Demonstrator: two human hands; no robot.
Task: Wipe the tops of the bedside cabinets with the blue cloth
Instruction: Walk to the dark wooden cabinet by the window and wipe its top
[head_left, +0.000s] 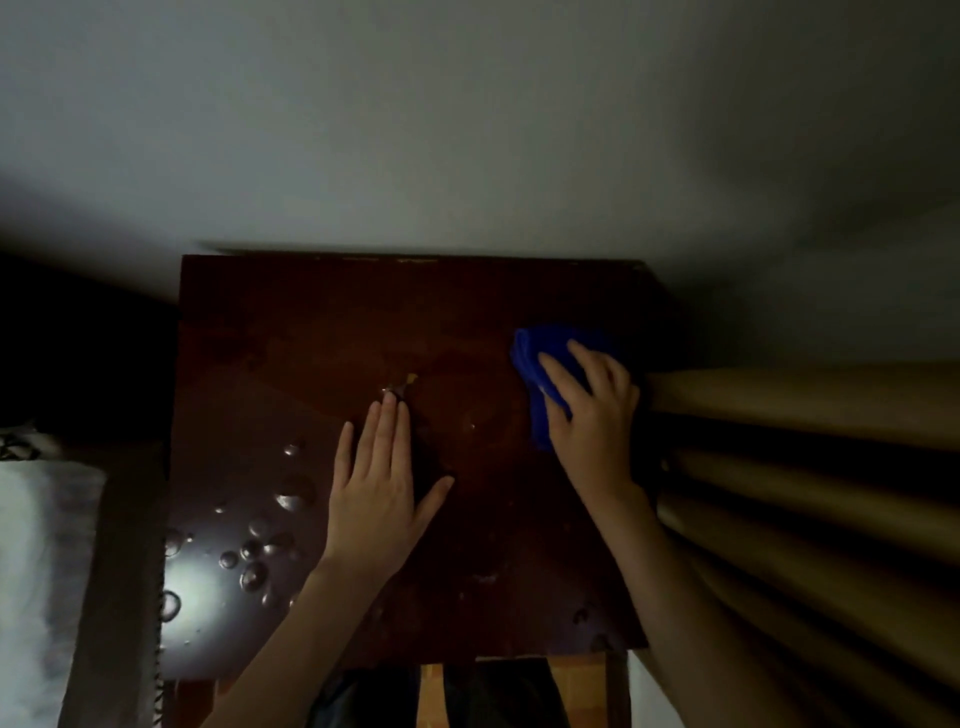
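Note:
A dark brown bedside cabinet top (322, 332) fills the middle of the dim view, pushed against a pale wall. The blue cloth (535, 358) lies bunched on its right side. My right hand (589, 410) presses on the cloth with fingers spread flat, covering most of it. My left hand (382, 483) rests flat on the bare wood near the centre, fingers straight and thumb out. Several water drops (260, 545) bead on the front left part of the top, beside a bright glare.
Tan curtain folds (810, 467) hang right against the cabinet's right edge. A bed with pale bedding (36, 545) sits to the left. An orange-brown floor strip (576, 686) shows below the front edge.

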